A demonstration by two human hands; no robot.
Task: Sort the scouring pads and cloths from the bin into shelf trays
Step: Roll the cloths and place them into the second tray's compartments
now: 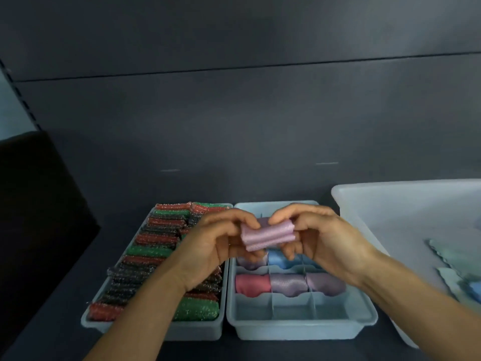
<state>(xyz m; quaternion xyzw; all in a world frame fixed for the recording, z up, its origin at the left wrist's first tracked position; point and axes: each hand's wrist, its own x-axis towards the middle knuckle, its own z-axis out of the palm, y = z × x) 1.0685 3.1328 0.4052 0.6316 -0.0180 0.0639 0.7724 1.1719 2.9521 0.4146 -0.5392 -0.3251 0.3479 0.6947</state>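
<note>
Both hands held a folded pale pink cloth [268, 234] in the air above the far part of the divided tray [294, 332]. The left hand [216, 241] pinched the cloth's left end between thumb and curled fingers. The right hand [320, 235] gripped its right end the same way, thumb on top and fingers curled beneath. The cloth sat between the two hands, clear of the tray below.

The divided tray stood on the dark shelf [65, 295], just right of a second pale tray [187, 332]. That left tray was packed with rows of glittery scouring pads [156, 238] in red, green and black. In the divided tray's middle row lay three rolled cloths side by side: a red roll [251, 282] on the left, a lilac roll [287, 284] in the centre and a purple roll [325, 281] on the right. In the row beyond, a blue roll [281, 257] showed under the hands, and the rest of that row was hidden by them.

A large white bin [390, 204] stood to the right of the trays. Loose cloths [458, 269] with wavy edges lay inside it at the right edge of view.
</note>
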